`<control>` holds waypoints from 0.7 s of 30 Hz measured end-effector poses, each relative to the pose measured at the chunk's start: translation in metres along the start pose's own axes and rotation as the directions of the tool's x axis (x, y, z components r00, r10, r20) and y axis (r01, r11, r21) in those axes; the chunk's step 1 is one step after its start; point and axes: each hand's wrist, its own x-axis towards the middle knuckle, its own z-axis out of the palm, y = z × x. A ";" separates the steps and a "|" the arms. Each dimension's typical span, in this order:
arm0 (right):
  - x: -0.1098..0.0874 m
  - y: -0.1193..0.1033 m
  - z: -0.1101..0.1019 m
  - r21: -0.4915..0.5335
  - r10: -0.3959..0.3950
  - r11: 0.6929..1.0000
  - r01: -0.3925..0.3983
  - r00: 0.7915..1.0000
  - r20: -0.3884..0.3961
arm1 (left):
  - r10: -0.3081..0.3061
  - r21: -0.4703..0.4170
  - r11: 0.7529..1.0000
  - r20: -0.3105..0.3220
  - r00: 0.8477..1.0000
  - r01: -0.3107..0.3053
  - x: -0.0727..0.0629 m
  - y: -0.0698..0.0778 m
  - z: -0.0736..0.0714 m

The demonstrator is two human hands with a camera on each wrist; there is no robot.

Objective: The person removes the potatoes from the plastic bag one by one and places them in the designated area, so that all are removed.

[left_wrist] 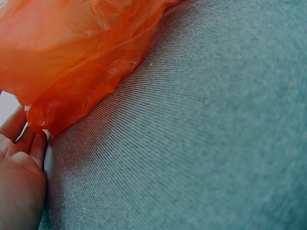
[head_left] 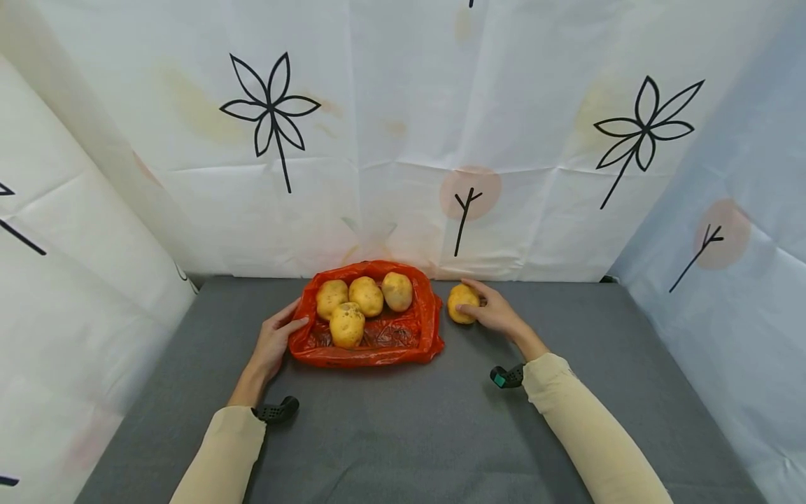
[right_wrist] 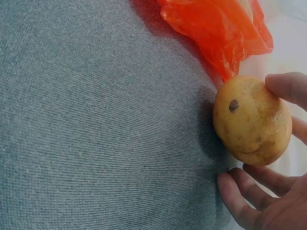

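A red plastic bag (head_left: 368,357) lies with its mouth spread open on the grey cloth, and several yellow potatoes (head_left: 347,325) sit inside it. At the bag's left side my left hand (head_left: 275,339) pinches the rim, thumb toward the inside and fingers along the outside. The left wrist view shows the fingers (left_wrist: 25,139) against the bag's lower corner (left_wrist: 57,112). Just right of the bag, my right hand (head_left: 497,310) holds a single potato (right_wrist: 252,122) between thumb and fingers. That potato has a dark spot on its skin and is close over the cloth.
Grey cloth (head_left: 390,434) covers the table. White hanging fabric (head_left: 390,126) with printed black leaves and twigs rises right behind the bag and along both sides. A dark wrist strap (head_left: 277,411) shows at each sleeve's cuff.
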 end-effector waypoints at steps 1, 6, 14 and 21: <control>0.000 0.000 0.000 -0.004 0.001 1.000 -0.001 1.000 0.001 | -0.001 0.002 1.000 -0.001 1.000 0.001 0.000 0.000 0.000; -0.001 -0.003 -0.001 -0.010 0.001 1.000 -0.001 1.000 0.012 | -0.006 0.007 1.000 -0.001 1.000 0.006 0.000 0.001 0.000; -0.001 -0.003 -0.003 -0.001 0.000 1.000 0.000 1.000 0.030 | -0.017 0.000 1.000 0.002 1.000 0.017 0.000 0.000 -0.001; -0.003 -0.008 -0.007 0.003 0.013 1.000 -0.013 1.000 0.021 | -0.018 0.000 1.000 0.001 1.000 0.018 0.001 0.000 -0.001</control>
